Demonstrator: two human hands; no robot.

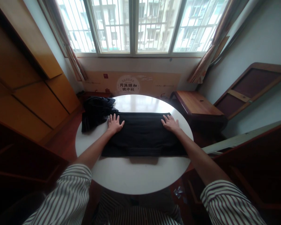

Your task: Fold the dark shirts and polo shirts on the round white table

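Pressing flat, L hand (115,125) and R hand (171,124) sat well apart on the black cloth (142,132), btwn L and R edges of the white table (133,178), where light, even outward pressure prob suited best.

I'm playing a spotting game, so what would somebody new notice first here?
Probably the flat, rectangular black cloth lying across the round white table, with the left hand and right hand spread near its far corners. Next might come the crumpled dark cloth heap at the table's far left, and the bright, barred glass window beyond.
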